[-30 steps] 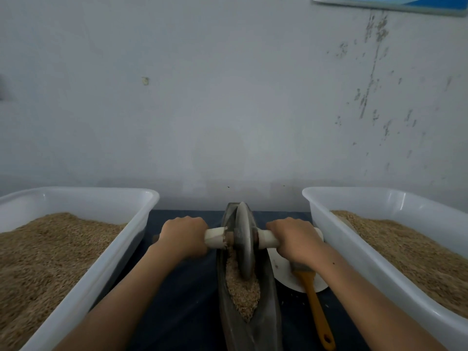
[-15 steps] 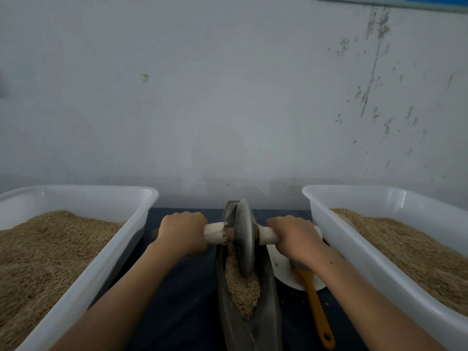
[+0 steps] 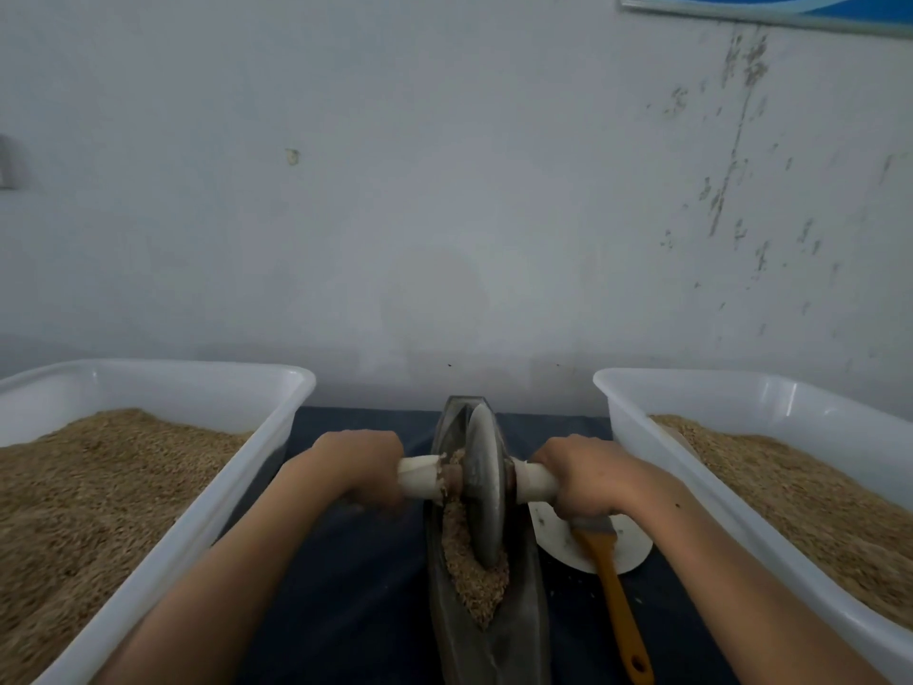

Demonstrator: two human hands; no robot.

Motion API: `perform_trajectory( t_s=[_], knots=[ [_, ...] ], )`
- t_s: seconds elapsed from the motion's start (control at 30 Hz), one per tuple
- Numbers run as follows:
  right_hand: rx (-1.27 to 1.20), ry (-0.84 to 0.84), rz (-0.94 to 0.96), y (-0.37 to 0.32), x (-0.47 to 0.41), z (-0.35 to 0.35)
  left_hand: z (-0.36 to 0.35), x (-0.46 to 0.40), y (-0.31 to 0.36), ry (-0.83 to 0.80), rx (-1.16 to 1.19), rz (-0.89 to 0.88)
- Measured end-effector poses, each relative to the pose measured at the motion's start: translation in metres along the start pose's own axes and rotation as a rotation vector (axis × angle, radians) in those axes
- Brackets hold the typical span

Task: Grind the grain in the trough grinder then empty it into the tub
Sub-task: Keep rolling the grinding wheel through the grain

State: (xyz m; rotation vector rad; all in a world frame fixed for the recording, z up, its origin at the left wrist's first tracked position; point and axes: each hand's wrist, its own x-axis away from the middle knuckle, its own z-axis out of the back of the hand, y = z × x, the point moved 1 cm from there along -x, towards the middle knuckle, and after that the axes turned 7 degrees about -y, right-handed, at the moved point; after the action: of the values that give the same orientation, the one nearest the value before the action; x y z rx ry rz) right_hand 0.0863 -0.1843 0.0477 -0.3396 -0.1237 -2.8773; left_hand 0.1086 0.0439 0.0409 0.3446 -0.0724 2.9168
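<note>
One trough grinder lies on the dark cloth between two white tubs, both holding grain. One metal wheel stands upright in the trough, in the middle of one small heap of grain. The left hand and the right hand each curl around one pale handle of the axle. One brush with orange handle rests on one white plate, just beside the trough.
</note>
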Motion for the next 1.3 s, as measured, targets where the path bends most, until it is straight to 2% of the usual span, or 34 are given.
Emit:
perform_trajectory(
  t_s=[0.13, 0.23, 0.4, 0.53, 0.6, 0.67, 0.77, 0.87, 0.97, 1.07, 1.17, 1.23, 1.3],
  knots=[
    [0.032, 0.211, -0.023, -0.004, -0.003, -0.006, -0.003, -0.001, 0.002, 0.247, -0.058, 0.023],
    [0.034, 0.295, -0.032, -0.007, -0.004, -0.008, -0.005, 0.000, 0.001, 0.252, -0.035, 0.023],
    [0.052, 0.144, 0.007, -0.005, -0.001, -0.002, -0.002, 0.000, 0.000, 0.074, -0.023, 0.033],
    [0.023, -0.017, 0.022, -0.004, 0.000, 0.004, -0.001, 0.000, -0.002, -0.178, 0.164, -0.040],
    [0.019, -0.036, 0.021, -0.003, -0.002, 0.005, -0.001, -0.001, -0.003, -0.219, 0.214, -0.065],
    [0.029, -0.013, 0.011, -0.003, -0.004, 0.003, 0.000, -0.002, -0.003, -0.156, 0.180, -0.054],
    [0.047, 0.118, -0.015, -0.003, -0.010, -0.001, -0.001, -0.004, -0.002, 0.101, -0.012, 0.014],
    [0.030, 0.269, -0.045, -0.003, -0.014, -0.006, -0.004, -0.006, 0.002, 0.314, -0.081, 0.035],
    [0.006, 0.312, -0.043, -0.002, -0.013, -0.010, -0.006, -0.006, 0.005, 0.372, -0.098, 0.038],
    [0.039, 0.261, -0.022, -0.001, -0.012, -0.008, -0.005, -0.005, 0.002, 0.261, -0.069, 0.039],
    [0.081, 0.118, 0.019, 0.000, -0.009, -0.001, -0.002, -0.001, -0.001, 0.045, -0.003, 0.018],
    [0.029, 0.013, 0.038, 0.001, -0.007, 0.001, -0.001, -0.001, -0.002, -0.086, 0.066, -0.027],
    [-0.016, -0.040, 0.045, 0.002, -0.006, 0.002, 0.000, -0.001, -0.002, -0.136, 0.097, -0.046]
  ],
)
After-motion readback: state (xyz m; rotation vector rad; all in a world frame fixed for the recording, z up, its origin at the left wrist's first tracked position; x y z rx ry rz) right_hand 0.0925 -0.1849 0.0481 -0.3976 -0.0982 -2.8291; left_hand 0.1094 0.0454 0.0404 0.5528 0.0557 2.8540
